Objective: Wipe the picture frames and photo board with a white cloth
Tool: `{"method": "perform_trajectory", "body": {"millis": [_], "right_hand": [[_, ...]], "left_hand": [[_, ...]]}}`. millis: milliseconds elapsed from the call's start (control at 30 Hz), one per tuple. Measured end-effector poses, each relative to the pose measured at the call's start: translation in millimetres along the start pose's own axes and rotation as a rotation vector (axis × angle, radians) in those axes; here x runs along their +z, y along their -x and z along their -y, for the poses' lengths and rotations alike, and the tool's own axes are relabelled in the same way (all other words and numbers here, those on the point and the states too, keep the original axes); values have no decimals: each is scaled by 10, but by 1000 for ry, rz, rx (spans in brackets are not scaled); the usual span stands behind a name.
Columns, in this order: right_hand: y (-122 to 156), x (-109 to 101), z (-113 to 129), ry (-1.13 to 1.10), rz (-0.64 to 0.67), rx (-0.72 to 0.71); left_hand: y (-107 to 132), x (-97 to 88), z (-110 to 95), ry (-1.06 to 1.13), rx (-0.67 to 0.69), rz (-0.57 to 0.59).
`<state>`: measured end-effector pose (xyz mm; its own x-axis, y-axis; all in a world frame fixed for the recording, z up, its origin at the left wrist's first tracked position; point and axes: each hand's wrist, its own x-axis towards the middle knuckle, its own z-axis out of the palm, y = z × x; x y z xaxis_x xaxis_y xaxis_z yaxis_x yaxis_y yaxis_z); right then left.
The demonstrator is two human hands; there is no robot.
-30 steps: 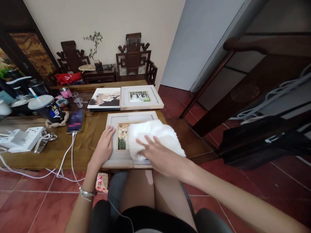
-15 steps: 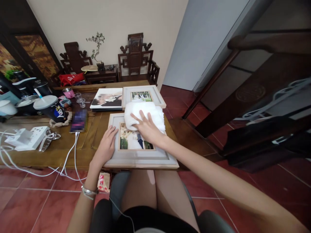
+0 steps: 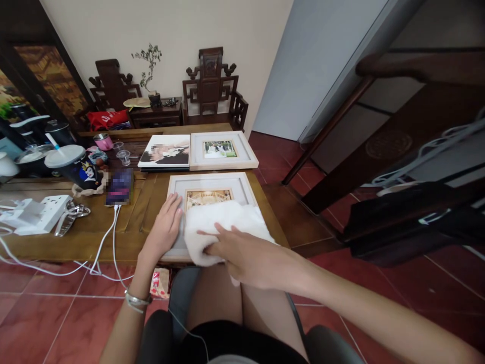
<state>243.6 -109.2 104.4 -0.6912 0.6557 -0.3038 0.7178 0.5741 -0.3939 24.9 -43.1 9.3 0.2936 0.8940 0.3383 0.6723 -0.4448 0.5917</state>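
Note:
A white-framed picture (image 3: 212,181) lies flat at the near edge of the wooden table, its photo partly covered. Folded over its lower half is a white towel (image 3: 227,217), gripped by my right hand (image 3: 246,255), whose thumb is tucked into the fold. My left hand (image 3: 165,222) rests with fingers stretched along the frame's left border. Behind it lie a second framed photo (image 3: 242,156) and a photo album (image 3: 162,154) with people on its cover, side by side.
Left on the table (image 3: 151,202) are a phone (image 3: 119,187) on a charging cable, a power strip (image 3: 47,215), a lidded dark cup (image 3: 81,172), a pink cup (image 3: 102,141) and small clear cups (image 3: 124,156). A dark wooden chair (image 3: 210,91) stands beyond.
My right hand has drawn the towel from the frame's top edge down toward me, uncovering the upper part of the photo. My left hand stays on the frame's left side.

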Motion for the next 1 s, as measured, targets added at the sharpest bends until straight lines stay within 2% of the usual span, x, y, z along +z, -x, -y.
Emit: {"method": "perform_trajectory", "body": {"millis": [133, 200, 233, 300, 367, 467, 600, 700, 867, 1000], "right_hand": [[-591, -43, -120, 230, -208, 117], [-922, -97, -177, 347, -371, 87], [-1061, -124, -194, 390, -409, 74], [-1251, -155, -198, 447, -427, 61], [-1301, -136, -159, 481, -390, 53], [-1136, -12, -45, 504, -337, -2], [-723, 197, 125, 479, -261, -162], [-459, 246, 196, 410, -162, -241], [-78, 62, 134, 271, -28, -155], [84, 10, 61, 215, -58, -91]], "left_hand": [[22, -51, -54, 84, -6, -16], [32, -58, -35, 111, 9, -51], [34, -57, -19, 123, 17, -70], [35, -51, 16, 149, 31, -103], [35, -46, 36, 181, 37, -117], [46, -52, 29, 236, 35, -104], [59, -82, -7, 308, 27, -87], [34, -99, -33, 255, -22, -49], [-20, -81, -33, 95, -71, 28], [-39, -26, 42, 118, -103, -2]]}}
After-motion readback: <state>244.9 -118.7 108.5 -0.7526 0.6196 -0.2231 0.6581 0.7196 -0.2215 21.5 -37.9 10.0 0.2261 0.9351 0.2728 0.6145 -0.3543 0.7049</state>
